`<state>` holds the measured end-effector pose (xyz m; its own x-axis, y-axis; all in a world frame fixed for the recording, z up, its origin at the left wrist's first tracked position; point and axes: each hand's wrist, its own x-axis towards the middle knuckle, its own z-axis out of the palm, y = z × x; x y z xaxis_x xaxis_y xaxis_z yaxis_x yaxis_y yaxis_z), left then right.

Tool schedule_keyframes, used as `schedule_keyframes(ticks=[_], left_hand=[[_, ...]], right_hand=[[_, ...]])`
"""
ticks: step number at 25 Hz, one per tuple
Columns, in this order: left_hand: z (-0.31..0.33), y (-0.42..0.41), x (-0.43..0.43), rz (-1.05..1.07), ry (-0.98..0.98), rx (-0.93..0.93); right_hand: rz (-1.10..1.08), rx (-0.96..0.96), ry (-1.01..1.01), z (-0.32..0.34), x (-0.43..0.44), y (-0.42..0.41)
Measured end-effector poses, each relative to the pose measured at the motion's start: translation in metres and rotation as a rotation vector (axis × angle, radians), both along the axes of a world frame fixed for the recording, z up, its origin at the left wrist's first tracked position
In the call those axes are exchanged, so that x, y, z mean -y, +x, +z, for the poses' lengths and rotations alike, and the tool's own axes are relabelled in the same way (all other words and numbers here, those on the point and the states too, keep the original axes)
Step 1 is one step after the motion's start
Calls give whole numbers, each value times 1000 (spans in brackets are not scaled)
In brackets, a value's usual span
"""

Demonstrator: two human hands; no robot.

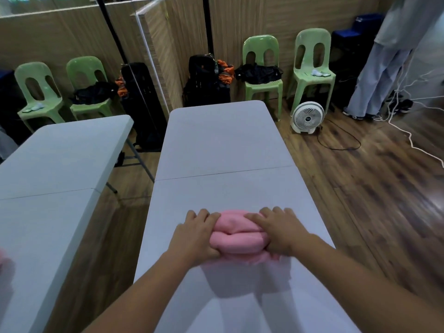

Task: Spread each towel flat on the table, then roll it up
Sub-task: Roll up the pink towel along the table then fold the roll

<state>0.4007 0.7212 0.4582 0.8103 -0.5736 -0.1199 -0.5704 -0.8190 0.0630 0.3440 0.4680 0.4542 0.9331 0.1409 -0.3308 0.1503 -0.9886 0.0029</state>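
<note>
A pink towel (237,235) lies bunched in a thick roll on the near half of the grey folding table (221,145). My left hand (194,234) grips the roll's left end, fingers over the top and thumb underneath. My right hand (278,231) clasps the right end the same way. Two rounded folds of the towel show between my hands, and a little loose cloth sticks out below the right hand. Both forearms reach in from the bottom of the view.
A second grey table (55,159) stands to the left across a narrow gap, with a blurred pink thing (3,263) at its near left edge. Green chairs (262,68), black bags, a floor fan (307,117), cords and a standing person (389,58) are beyond and right.
</note>
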Motion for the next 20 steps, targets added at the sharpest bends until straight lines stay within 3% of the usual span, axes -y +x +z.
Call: schedule_keyframes(ticks=[5, 9, 15, 20], left_hand=[[60, 11, 72, -187, -67, 84], [75, -29, 161, -386, -130, 87], [66, -150, 335, -743, -173, 74], [29, -306, 517, -1022, -164, 24]], right_hand=[[-206, 143, 8, 62, 58, -37], [-438, 200, 27, 85, 118, -127], [-713, 199, -40, 65, 243, -310], [-962, 148, -75, 29, 365, -500]])
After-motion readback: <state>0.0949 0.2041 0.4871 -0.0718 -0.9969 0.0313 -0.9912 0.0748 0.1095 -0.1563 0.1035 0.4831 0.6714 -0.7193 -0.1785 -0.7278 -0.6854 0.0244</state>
